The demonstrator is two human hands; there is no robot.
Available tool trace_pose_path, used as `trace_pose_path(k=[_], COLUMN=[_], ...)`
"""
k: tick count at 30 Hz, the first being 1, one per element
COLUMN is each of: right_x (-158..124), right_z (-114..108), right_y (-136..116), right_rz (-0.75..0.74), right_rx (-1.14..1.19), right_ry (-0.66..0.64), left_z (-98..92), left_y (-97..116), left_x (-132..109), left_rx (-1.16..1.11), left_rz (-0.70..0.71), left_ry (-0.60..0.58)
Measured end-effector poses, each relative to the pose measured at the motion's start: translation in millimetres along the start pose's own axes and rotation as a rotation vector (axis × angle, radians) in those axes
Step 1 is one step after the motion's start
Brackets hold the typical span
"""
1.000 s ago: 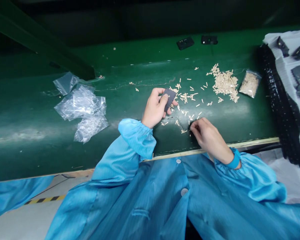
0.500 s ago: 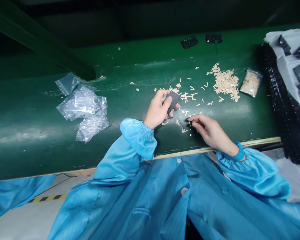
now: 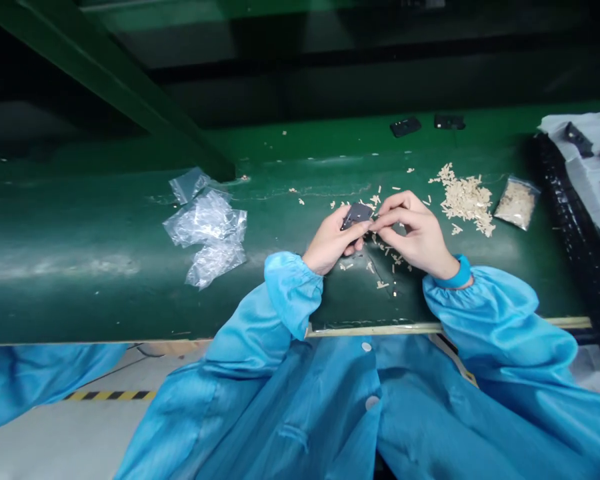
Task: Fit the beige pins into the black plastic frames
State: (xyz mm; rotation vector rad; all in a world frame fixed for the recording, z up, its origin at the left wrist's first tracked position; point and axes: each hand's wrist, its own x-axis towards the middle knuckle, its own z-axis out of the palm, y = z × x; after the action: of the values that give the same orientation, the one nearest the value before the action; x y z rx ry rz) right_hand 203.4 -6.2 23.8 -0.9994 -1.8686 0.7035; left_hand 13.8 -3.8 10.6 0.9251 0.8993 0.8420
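My left hand [image 3: 333,241] holds a small dark grey plastic part [image 3: 357,215] between thumb and fingers. My right hand [image 3: 414,233] reaches across from the right, its fingertips at the part's right edge. Anything pinched in those fingertips is hidden. Loose cream-coloured small pieces [image 3: 387,250] lie scattered on the green surface [image 3: 105,300] below both hands. A heap of the same pieces [image 3: 466,200] lies to the right of my right hand, beside a clear bag holding more of them [image 3: 516,204].
Crumpled clear plastic bags [image 3: 207,227] lie left of my hands. Two dark parts [image 3: 405,127] sit near the far edge. A black ridged strip [image 3: 570,220] and a white sheet with dark parts [image 3: 583,143] occupy the right side. A green beam [image 3: 105,73] crosses the upper left.
My right hand has moved left and up, from the scattered pieces to the dark part. The whole scene sits lower in view as my head has tilted up.
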Motion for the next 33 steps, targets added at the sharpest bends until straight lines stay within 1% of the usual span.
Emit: trace_pose_path(k=[2,4,7,9,12,14,15,17,18,20,23,28,30,33], right_x=[9.2,11.1,6.4,3.3,2.5,2.9,2.9,2.2,1.7,1.2,2.1,4.0,3.6,2.7], right_z=[7.0,13.6,19.0,18.7,15.6,14.8,15.2,17.3,18.8,21.5,24.1,26.2,27.3,28.4], right_y=[9.5,16.1,18.9,16.9,12.6,11.0,10.7,10.8,11.0,11.5,11.4,8.4,7.1,6.5], right_rz=[-0.063,-0.100,-0.090,0.002,0.251,0.396,0.445,0.506,0.527,0.563,0.604,0.635,0.636,0.613], right_rx=[0.010,0.025,0.065,0.111,0.175,0.169,0.159,0.154,0.166,0.210,0.308,0.415,0.433,0.452], right_ry=[-0.012,-0.015,-0.019,-0.017,-0.012,-0.081,-0.128,-0.193,-0.195,-0.171,-0.109,0.076,0.098,0.086], left_z=[-2.9,-5.8,-9.3,-10.8,-11.3,-10.6,-10.1,-9.0,-8.5,-7.4,-5.6,-3.6,-3.9,-5.0], left_y=[1.6,2.1,1.1,0.3,-0.4,-1.5,-2.4,-4.5,-5.5,-6.4,-5.0,-1.5,-1.0,-0.1], left_x=[2.3,4.6,6.7,6.8,6.3,6.2,6.3,6.5,6.5,6.3,5.1,3.1,2.9,2.9], left_rx=[-0.071,-0.093,-0.039,0.038,0.171,0.241,0.273,0.335,0.359,0.375,0.345,0.318,0.309,0.283], left_rz=[0.021,0.039,0.045,0.038,0.063,0.101,0.121,0.161,0.178,0.191,0.160,0.160,0.161,0.131], left_ry=[0.070,0.124,0.162,0.182,0.216,0.245,0.260,0.289,0.297,0.302,0.306,0.294,0.299,0.307])
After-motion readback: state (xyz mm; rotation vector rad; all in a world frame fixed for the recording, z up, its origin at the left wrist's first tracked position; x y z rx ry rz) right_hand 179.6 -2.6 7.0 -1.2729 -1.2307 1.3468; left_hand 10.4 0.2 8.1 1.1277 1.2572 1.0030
